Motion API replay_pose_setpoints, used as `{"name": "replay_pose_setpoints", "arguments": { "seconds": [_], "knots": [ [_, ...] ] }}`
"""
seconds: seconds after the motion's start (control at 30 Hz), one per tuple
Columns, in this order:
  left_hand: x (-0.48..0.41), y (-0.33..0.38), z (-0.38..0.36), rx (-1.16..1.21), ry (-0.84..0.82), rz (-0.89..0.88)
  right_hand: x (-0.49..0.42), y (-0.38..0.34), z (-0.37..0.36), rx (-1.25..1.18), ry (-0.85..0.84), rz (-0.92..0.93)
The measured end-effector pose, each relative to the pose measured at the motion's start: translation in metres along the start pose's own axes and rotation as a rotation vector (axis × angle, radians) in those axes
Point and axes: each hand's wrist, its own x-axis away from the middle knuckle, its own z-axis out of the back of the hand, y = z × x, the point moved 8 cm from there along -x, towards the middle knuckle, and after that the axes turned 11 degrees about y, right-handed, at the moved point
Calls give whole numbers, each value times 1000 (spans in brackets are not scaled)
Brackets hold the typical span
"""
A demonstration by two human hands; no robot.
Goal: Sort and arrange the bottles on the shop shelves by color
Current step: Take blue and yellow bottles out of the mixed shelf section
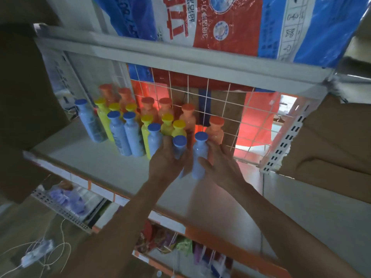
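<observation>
The blue row at the front of the shelf point(96, 165) is being extended. The left hand point(165, 162) has its grip curled round the left blue bottle point(179, 146); the right hand point(219, 165) is wrapped round the right blue bottle point(199, 155). Next, both should be stood upright before the yellow bottles point(167, 122) and released.

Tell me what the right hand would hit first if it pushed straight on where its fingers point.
Probably the orange bottle just behind the blue bottle the right hand holds, then the wire grid; depth is unclear.
</observation>
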Motion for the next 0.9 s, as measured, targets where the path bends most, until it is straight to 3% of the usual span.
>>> {"name": "replay_pose_setpoints", "arguments": {
  "seconds": [0.2,0.33,0.57,0.8,0.9],
  "knots": [
    [13,20,-10,118,-62,-204,-1,-6,-8,-41,95,-107],
    [20,7,-14,159,-123,-121,3,-7,-12,-117,108,-148],
    [28,13,-7,160,-94,-142,12,0,-8,-104,46,-80],
    [42,78,-34,237,-167,-284,50,44,48,-175,123,-154],
    [53,114,-60,288,-236,-336,72,86,82,-171,200,-307]
  ]
}}
